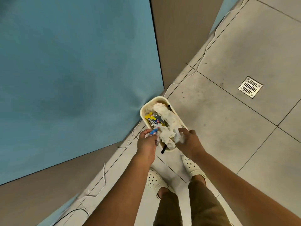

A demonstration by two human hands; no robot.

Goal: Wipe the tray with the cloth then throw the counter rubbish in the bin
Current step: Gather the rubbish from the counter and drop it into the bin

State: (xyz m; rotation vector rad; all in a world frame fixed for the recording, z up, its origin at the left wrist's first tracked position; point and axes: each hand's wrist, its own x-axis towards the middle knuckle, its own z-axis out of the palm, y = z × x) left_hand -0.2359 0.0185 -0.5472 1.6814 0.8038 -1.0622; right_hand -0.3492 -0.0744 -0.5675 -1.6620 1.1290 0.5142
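Both hands grip rubbish: left hand (146, 141) a wrapper (154, 132), right hand (189, 140) tissue (178, 136), over the full bin (143, 110).

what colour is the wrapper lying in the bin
Yellow with dark lettering, beside white tissue: the wrapper in the cream bin, seen in the head view.

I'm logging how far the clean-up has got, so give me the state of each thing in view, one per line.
Bin: on the floor, open, nearly full of paper and wrappers.
Left hand: closed on a small blue and white wrapper, over the bin's edge.
Right hand: closed on crumpled white paper, over the bin.
Yellow wrapper: lying inside the bin.
Floor drain: covered by its grate.
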